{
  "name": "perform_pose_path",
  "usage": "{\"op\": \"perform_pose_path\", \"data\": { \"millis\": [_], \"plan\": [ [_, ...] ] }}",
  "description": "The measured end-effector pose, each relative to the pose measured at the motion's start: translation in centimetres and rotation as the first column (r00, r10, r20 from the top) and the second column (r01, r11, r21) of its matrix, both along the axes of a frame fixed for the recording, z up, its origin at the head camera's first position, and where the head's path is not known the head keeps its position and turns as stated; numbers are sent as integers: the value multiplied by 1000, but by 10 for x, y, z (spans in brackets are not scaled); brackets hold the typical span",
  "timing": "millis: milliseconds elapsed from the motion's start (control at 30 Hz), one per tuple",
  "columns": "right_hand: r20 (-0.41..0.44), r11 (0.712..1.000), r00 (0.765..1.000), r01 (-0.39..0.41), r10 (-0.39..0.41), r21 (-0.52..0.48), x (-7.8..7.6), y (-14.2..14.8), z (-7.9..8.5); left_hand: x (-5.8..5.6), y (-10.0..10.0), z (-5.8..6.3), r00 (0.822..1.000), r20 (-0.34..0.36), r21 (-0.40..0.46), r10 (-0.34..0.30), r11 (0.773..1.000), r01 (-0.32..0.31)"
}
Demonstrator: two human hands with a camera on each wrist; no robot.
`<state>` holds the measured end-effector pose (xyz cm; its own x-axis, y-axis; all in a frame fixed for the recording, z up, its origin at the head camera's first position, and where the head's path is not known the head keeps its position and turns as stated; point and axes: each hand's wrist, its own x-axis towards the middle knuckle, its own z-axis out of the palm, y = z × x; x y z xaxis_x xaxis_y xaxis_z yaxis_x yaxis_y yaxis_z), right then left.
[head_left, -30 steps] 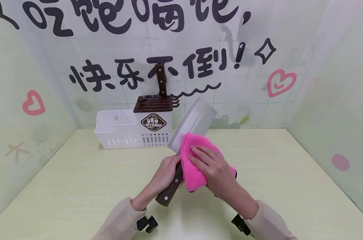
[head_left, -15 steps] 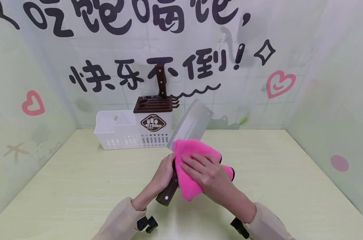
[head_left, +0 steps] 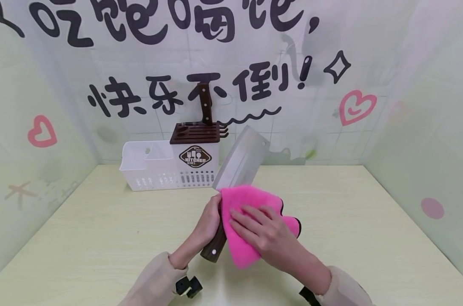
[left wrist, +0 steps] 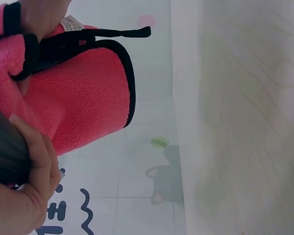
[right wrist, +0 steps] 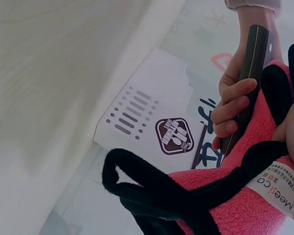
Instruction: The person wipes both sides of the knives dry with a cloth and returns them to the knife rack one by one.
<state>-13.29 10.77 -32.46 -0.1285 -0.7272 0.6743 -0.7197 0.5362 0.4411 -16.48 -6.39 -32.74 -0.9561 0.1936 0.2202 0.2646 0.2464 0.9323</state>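
Note:
My left hand grips the dark wooden handle of a cleaver, and its curled fingers show round that handle in the right wrist view. The broad steel blade tilts up and away to the right. My right hand holds a fluffy pink towel with black edging, its fingers spread over the top. The towel covers the lower blade and part of the handle. Underneath, the right thumb lies against the towel near a white label.
A white perforated kitchen rack with a brown slotted top stands at the back of the pale table. A dark-handled knife sticks up from it. Printed sheeting encloses the back and sides.
My right hand and the pink towel have slid down the blade toward the handle, uncovering more steel. The cleaver has shifted slightly left; the left hand keeps its grip.

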Motion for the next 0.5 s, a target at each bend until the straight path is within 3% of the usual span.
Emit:
{"op": "perform_pose_path", "data": {
  "millis": [367, 500],
  "plan": [
    [-51, 996, 996, -65, 68, 55, 7, 0, -4, -2, 0, 2, 999, 46, 41, 15, 999, -17],
    [-46, 993, 995, -87, 91, 74, 8, 1, -4, -2, 0, 4, 999, 32, 64, 14, 998, -16]
  ]
}}
